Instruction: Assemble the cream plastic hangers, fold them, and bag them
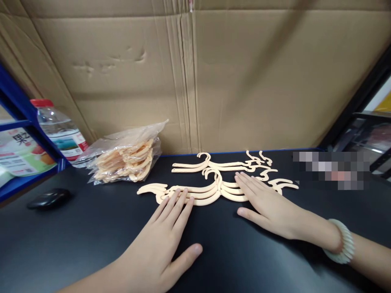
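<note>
Several cream-coloured clothes hangers [201, 195] lie flat and nested on the black table, their hooks bunched at the middle and pointing away from me. My left hand [161, 240] rests palm down with fingers stretched, its fingertips on the left arms of the front hangers. Across their right arms lies my right hand [269, 203], also flat, thumb apart, hiding part of them; a pale bangle is on that wrist. Just behind, more cream hangers [189, 167] lie with a hook at the centre and curved ends to the right. Neither hand grips anything.
A clear plastic bag [125, 156] of similar cream pieces sits at the back left. Near it are a large red-capped bottle [65, 132], a black mouse [49, 199] and a blue shelf frame [29, 124]. Cardboard [128, 77] walls off the back. A blurred patch covers the right rear.
</note>
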{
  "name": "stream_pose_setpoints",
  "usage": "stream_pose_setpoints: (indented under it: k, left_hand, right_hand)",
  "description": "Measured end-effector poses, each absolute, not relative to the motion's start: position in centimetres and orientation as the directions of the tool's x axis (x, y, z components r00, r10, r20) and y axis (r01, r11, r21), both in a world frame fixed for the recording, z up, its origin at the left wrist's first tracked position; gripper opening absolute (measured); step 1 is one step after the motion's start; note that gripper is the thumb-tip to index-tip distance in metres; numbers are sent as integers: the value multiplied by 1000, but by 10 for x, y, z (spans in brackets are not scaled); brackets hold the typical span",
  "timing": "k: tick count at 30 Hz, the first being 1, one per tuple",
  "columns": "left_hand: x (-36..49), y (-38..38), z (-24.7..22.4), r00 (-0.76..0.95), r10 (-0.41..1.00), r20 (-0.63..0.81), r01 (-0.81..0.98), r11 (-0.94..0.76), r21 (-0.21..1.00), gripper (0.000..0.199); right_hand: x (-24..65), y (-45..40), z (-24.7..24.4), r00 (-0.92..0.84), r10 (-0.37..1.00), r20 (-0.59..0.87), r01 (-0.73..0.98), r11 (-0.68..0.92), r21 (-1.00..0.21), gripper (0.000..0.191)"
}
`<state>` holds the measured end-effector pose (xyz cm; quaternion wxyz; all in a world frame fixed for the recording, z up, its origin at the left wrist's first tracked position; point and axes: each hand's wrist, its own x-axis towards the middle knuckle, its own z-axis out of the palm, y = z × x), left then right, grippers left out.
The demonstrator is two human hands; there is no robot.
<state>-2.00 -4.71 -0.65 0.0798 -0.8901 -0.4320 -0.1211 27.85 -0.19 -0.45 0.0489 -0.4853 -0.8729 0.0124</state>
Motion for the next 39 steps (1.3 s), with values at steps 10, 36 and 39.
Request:
stream_pose_setpoints:
  k: [10, 36, 39]
  left_hand:
    - [-18, -41, -9, 586, 753, 299, 784, -620, 26, 67]
    - [-17, -50, -7, 577, 743, 338, 771, -632, 73, 62]
    - [-16, -51, -2, 602, 725, 336, 749, -658, 78, 57]
  right_hand:
    - [284, 8, -4, -559, 822, 105, 814, 568, -116, 82]
    - [306, 30, 11, -453, 789, 415, 825, 548, -141, 57]
    - [343, 60, 14, -335, 768, 546, 876, 467, -119, 40]
